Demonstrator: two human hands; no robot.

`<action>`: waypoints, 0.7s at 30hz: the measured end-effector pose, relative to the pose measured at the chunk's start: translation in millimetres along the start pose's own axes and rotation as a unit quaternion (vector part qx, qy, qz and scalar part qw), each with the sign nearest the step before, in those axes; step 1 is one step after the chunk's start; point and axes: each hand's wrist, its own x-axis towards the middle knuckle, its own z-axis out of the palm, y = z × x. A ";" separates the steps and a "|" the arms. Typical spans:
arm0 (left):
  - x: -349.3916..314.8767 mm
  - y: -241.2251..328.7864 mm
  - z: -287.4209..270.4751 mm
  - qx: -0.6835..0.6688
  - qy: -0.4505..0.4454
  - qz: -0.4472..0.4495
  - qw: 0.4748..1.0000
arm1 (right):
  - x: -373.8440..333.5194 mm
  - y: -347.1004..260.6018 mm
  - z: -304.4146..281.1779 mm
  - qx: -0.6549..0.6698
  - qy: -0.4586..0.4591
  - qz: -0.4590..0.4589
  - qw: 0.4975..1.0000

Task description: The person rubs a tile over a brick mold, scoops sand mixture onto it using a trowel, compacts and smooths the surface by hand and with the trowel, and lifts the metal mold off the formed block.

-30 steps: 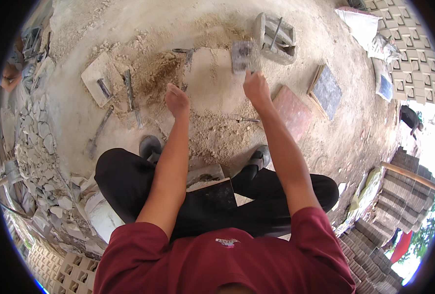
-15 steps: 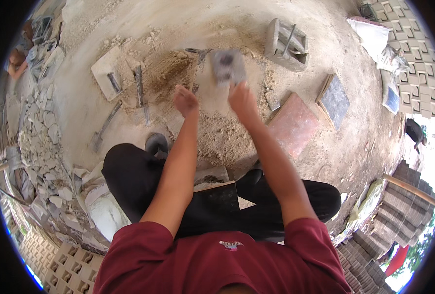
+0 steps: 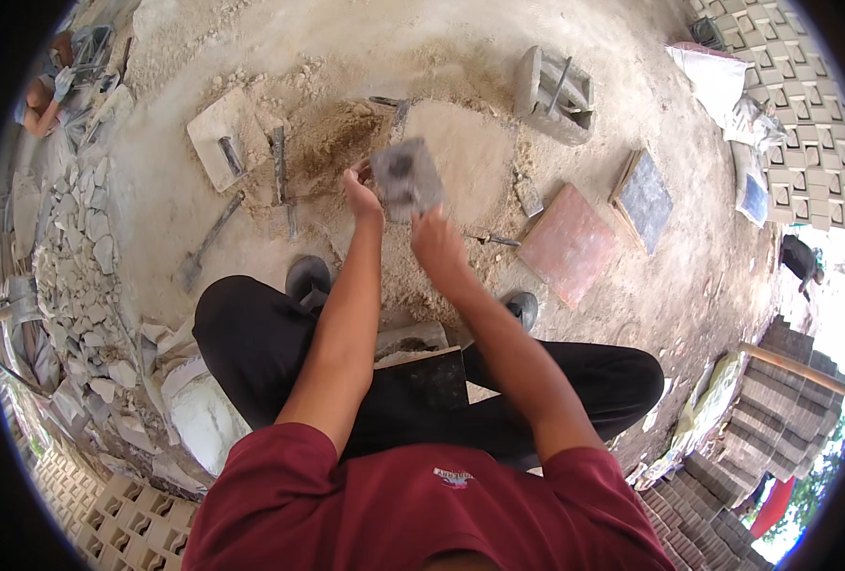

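Note:
A grey, roughly square block [image 3: 417,181] with a dark round mark on its face is held tilted above the sandy ground, slightly blurred. My right hand [image 3: 439,249] is closed on its lower edge. Beside its left edge is my left hand [image 3: 363,196], thumb and fingers apart; whether they touch the block I cannot tell. A smooth pale round patch [image 3: 470,143] lies just beyond to the right. Loose sand with a dark hollow [image 3: 332,143] spreads left of the block. A thin dark-handled tool [image 3: 495,239] lies right of my right hand.
To the left lie a pale board with a dark handle [image 3: 215,143], a dark bar [image 3: 278,164] and a trowel [image 3: 211,243]. At right are a concrete frame [image 3: 527,81], a reddish square slab [image 3: 567,246] and a blue-grey slab [image 3: 646,205]. Another person [image 3: 40,107] is at far left, near rubble [image 3: 80,252].
The block has moved left and toward me, off the pale patch and up to my left hand. My right hand has moved with it, uncovering the thin tool.

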 end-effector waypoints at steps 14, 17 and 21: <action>-14.4 17.3 10.5 0.438 0.140 0.148 0.876 | -37.8 31.3 -12.1 -0.025 -0.080 0.025 0.996; -24.8 19.2 23.1 0.476 0.077 0.150 0.863 | 25.1 74.5 -32.2 0.036 -0.014 0.129 0.991; -26.5 19.9 32.8 0.478 0.038 0.119 0.869 | 89.7 94.6 -61.5 0.040 0.128 0.091 0.987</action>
